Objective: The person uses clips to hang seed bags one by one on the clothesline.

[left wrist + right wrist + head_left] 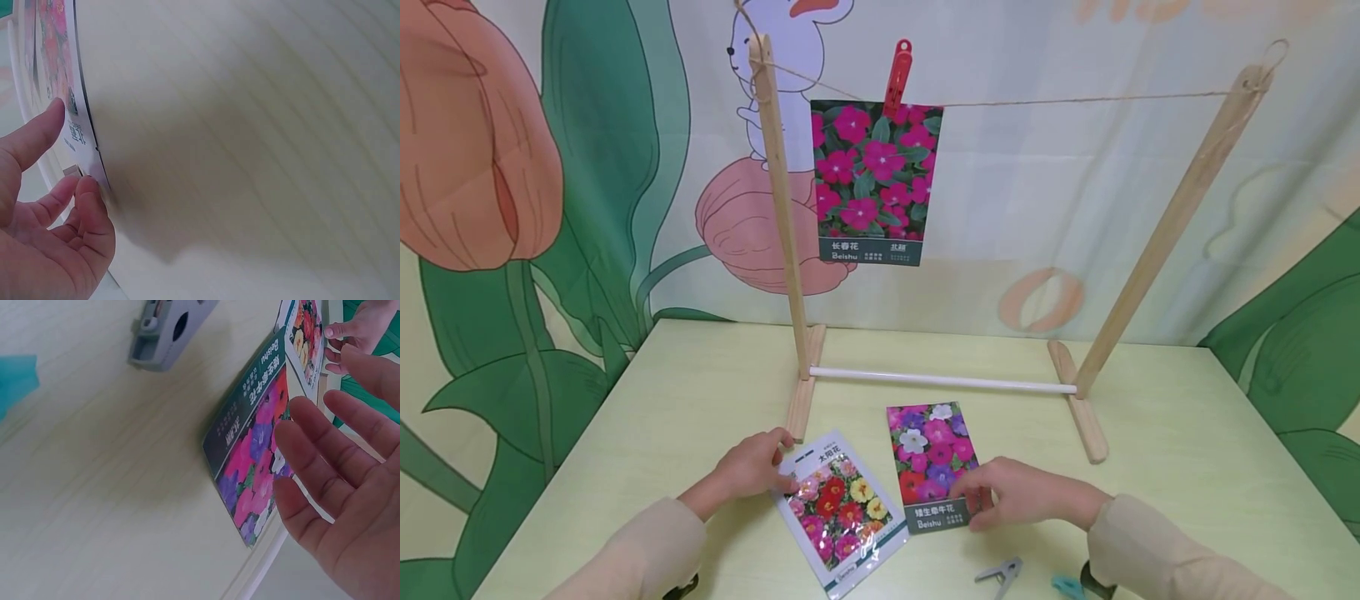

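My left hand (748,467) is at the white flower packet (842,517), its thumb by the packet's left edge and its fingertips bent near the top corner; from my left wrist the contact is hard to make out, so I can't tell whether I'm pinching it or only touching it. That packet lies flat on the pale table (617,454), its long axis slanting: the titled top end points away from me and to the left, toward my left hand, and the bottom end comes back toward me and to the right. Just to its right lies the dark-banded packet (928,450), picture up, its long axis running almost straight away from me with the top leaning slightly left and the dark title band at the near end; the two packets meet or nearly meet at one corner. My right hand (1018,492) is at this packet's near right corner, fingers loosely extended and apart, gripping nothing. Both packets lie between my hands, in front of the rack's white rod (940,381). Nearer me, below my right hand, are a grey clip (1006,571) and a teal clip (1067,587). Above, a pink-flowered packet (876,183) hangs upright from the twine (1075,101), held by a red clip (898,79).
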Motion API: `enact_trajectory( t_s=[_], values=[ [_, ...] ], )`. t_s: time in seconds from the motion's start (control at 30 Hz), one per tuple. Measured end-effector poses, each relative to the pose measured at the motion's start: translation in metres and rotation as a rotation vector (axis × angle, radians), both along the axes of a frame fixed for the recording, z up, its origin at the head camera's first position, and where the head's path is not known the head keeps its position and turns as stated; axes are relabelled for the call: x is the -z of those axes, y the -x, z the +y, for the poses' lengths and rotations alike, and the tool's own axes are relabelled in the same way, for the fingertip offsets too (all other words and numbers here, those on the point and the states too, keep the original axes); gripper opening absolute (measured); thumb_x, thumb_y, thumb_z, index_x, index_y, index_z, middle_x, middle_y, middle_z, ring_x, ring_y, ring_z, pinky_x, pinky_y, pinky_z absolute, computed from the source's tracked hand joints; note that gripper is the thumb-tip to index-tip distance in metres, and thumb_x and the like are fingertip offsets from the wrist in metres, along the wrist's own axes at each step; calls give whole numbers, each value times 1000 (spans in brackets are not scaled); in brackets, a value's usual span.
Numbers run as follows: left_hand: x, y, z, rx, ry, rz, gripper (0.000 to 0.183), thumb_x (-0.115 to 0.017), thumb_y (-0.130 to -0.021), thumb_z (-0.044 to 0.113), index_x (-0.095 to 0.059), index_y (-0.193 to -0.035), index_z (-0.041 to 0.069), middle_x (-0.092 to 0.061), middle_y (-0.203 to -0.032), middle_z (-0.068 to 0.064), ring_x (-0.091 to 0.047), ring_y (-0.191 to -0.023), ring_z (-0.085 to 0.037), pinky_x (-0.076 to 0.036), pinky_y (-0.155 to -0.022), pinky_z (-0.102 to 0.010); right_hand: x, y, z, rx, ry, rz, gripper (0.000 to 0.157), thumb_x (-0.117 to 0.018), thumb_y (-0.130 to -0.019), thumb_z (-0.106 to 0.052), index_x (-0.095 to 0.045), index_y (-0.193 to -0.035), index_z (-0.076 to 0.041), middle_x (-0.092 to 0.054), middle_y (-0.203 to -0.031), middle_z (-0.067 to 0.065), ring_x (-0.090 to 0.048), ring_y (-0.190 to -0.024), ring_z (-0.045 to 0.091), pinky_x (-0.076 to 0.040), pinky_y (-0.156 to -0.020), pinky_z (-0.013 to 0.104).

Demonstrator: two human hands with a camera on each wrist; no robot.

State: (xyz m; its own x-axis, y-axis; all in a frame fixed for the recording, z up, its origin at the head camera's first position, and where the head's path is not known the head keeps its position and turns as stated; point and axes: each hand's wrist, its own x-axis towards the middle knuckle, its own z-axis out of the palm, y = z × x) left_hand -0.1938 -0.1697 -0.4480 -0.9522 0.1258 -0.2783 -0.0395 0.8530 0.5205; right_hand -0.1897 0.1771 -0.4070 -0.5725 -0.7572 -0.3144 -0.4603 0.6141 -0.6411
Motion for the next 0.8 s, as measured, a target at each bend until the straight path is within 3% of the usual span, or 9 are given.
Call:
enact_trajectory(
  t_s=[0.43, 0.8],
  values=[
    [0, -1, 1, 31, 48, 27, 50, -77, -65, 23, -52, -103, 5, -52, -83, -5, -45, -70, -16, -38, -60, -26, 10, -4, 0, 16, -78, -41, 30, -65, -78, -18, -61, -108, -13, -55, -71, -12, -47, -62, 1, -42, -60, 17],
    [0, 0, 0, 54, 53, 21, 48, -77, -64, 22, -52, -101, 5, -51, -83, -4, -44, -71, -16, -38, -62, -27, 18, -8, 4, -1, -80, -60, 27, -65, -77, -18, -62, -104, -13, -54, -68, -12, -43, -59, -1, -41, -58, 16]
  ],
)
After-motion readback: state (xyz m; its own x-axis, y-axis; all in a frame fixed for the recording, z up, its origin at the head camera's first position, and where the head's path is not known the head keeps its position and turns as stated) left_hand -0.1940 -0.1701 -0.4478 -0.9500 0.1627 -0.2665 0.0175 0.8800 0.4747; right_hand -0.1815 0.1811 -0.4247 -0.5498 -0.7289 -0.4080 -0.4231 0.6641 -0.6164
